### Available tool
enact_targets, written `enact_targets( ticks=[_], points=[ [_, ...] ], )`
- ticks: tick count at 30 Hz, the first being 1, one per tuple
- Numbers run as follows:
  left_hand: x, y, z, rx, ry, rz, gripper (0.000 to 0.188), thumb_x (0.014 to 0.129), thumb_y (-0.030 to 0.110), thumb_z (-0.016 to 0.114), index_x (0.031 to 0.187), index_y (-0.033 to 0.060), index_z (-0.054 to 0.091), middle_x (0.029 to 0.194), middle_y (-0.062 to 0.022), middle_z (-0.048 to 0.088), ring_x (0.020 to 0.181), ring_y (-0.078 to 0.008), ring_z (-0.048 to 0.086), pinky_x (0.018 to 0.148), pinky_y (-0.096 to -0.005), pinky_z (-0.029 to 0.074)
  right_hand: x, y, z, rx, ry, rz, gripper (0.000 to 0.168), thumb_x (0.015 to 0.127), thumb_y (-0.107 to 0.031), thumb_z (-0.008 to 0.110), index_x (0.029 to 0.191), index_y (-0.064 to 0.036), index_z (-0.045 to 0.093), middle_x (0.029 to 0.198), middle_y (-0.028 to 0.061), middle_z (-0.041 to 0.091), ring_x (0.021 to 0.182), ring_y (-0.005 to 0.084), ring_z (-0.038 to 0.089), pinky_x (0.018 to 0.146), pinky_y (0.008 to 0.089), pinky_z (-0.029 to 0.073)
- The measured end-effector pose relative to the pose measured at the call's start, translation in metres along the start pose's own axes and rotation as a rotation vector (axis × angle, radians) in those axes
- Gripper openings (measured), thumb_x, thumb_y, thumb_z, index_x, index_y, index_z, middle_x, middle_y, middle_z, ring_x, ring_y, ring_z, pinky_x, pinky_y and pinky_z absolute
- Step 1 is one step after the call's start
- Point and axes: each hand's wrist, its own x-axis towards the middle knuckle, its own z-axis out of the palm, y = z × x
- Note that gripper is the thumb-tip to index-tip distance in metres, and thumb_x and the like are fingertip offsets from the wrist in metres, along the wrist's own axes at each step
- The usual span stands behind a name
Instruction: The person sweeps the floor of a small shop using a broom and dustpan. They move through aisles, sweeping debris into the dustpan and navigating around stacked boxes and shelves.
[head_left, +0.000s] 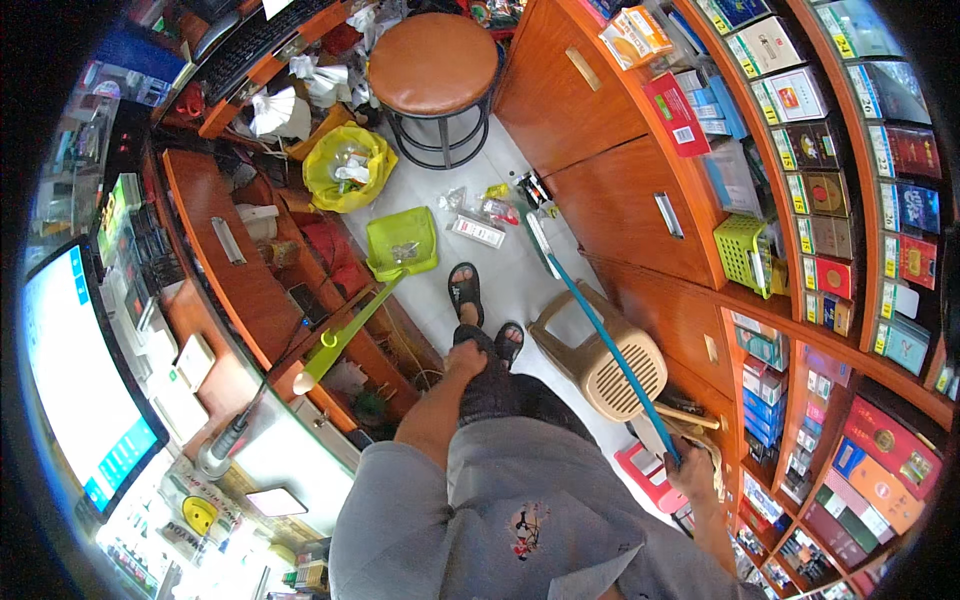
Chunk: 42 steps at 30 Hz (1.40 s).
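Note:
My right hand grips the top end of a broom's blue handle. The handle slants away to the broom head, which is on the floor close to the cabinet doors. My left hand rests on my knee; how its fingers are closed is unclear. A green dustpan lies on the tiles with clear scraps in it, its long green handle sloping up against the left shelving. Between dustpan and broom head lie a white slim box, a clear wrapper and a red-and-clear wrapper.
A round brown stool stands ahead, beside a bin with a yellow bag. A beige plastic stool lies tipped under the broom handle. Wooden cabinets and priced shelves line the right; a counter with a lit screen is left.

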Motion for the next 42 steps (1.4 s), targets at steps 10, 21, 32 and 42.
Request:
enact_targets(
  ticks=[10,21,32,42],
  points=[
    [0.01,-0.013,-0.048,-0.247,0.156,0.173,0.04,0.081,0.037,0.054,0.106,0.0069,0.062,0.107,-0.0144,0.062,0.103,-0.0287,0.057,0.088,-0.0403,0.044,0.051,-0.029,0.021,-0.342,-0.071,-0.02,0.02,0.071,-0.016,0.059,0.089,-0.006,0.06,0.071,0.021,0.061,0.071,0.0363,0.062,0.065,0.0448,0.05],
    [0.025,-0.05,-0.052,-0.718,0.415,0.107,0.024,0.079,0.024,0.061,0.089,0.0022,0.063,0.072,-0.0083,0.06,0.064,-0.018,0.056,0.057,-0.0309,0.043,0.102,-0.011,0.003,-0.265,-0.095,-0.228,0.032,0.076,-0.022,0.059,0.107,-0.015,0.06,0.073,0.0188,0.062,0.073,0.0342,0.062,0.065,0.0448,0.05],
    [-0.024,-0.022,-0.039,-0.982,0.385,0.005,0.024,0.077,0.022,0.062,0.091,0.0026,0.065,0.075,-0.0063,0.064,0.067,-0.0152,0.058,0.063,-0.0292,0.047,0.145,0.003,0.013,-0.024,0.065,-0.317,0.024,0.078,-0.024,0.06,0.093,-0.005,0.063,0.08,0.0237,0.061,0.079,0.038,0.059,0.074,0.0456,0.047],
    [-0.083,0.009,-0.059,-0.913,0.624,0.021,0.027,0.082,0.024,0.062,0.095,-0.0001,0.064,0.085,-0.0076,0.065,0.078,-0.0146,0.058,0.074,-0.027,0.045,0.147,0.034,-0.055,-0.127,0.187,-0.386,0.034,0.072,-0.016,0.062,0.105,-0.008,0.058,0.083,0.0182,0.062,0.083,0.0356,0.061,0.071,0.0469,0.048]
  ],
)
